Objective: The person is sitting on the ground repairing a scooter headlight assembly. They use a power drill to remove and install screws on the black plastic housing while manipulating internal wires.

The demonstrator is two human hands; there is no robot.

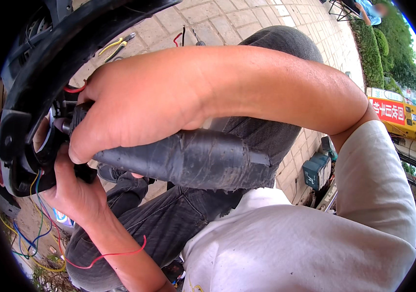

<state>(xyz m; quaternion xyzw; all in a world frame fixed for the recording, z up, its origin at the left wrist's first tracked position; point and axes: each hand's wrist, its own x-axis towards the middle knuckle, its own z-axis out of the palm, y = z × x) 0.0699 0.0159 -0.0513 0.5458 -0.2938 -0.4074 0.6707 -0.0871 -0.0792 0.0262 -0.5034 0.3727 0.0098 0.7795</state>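
Note:
My right hand (120, 114) reaches across from the right and is closed around a long black handheld power tool (208, 158) wrapped in worn tape. A small pinkish tip (61, 125), perhaps a grinding stone, shows at the tool's front, close to a curved black plastic vehicle part (15, 138). Coming up from the lower edge, my left hand (79, 194) is closed on that part's lower inner side, its thumb pointing upward. Most of its fingers are hidden behind the plastic. Coloured wires (37, 238) hang below the part, and a loose red wire (105, 255) crosses my left forearm.
Yellow-handled pliers (116, 46) and a drill bit (198, 39) lie on the brick paving (217, 14). To the right are a teal box (316, 171) and a yellow machine (415, 124) with a red sign. Far off sits a person in blue (369, 13) beside a hedge (367, 53).

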